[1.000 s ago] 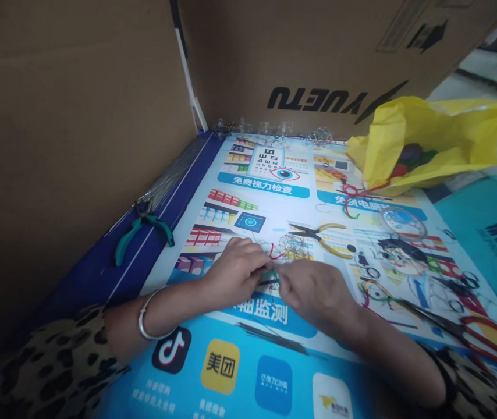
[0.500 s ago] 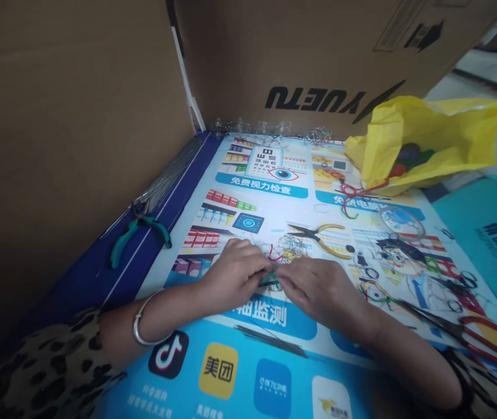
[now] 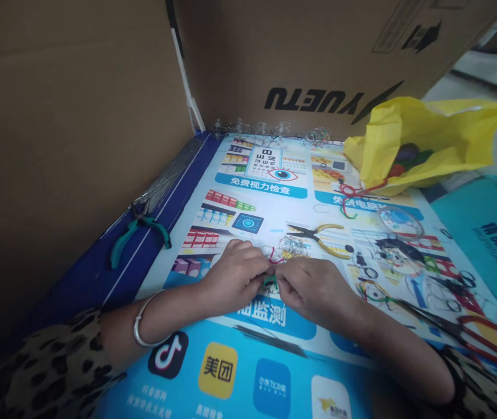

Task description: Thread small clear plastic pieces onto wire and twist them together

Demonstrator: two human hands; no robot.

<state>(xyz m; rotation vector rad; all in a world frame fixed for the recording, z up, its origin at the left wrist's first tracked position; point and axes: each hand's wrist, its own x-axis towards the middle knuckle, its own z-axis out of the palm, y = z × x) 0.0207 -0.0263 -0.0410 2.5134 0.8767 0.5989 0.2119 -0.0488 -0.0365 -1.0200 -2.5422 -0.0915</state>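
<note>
One pair of teal-handled pliers (image 3: 140,219) lies well to the left of the yellow-handled pliers (image 3: 315,234), seemingly parked aside to leave working room. Closer in, to the left and on the near side of the yellow-handled pliers, the left hand (image 3: 236,270) has its fingers curled tight, pinching a green wire piece (image 3: 270,281), which sits in that same spot. A wire tangle (image 3: 292,245) rests just on their near side, perhaps kept within easy reach. Directly nearer the person than those pliers, the right hand (image 3: 318,291) is also closed on the piece, fingertips meeting the left's, probably because so thin a wire needs steadying from both ends; knuckles hide the exact grip. Beyond them to the right, a yellow bag (image 3: 383,139) gapes, keeping its contents together. Red-handled scissors (image 3: 461,329) lie farther right and nearer, handles toward the person's side, likely for quick pickup.
</note>
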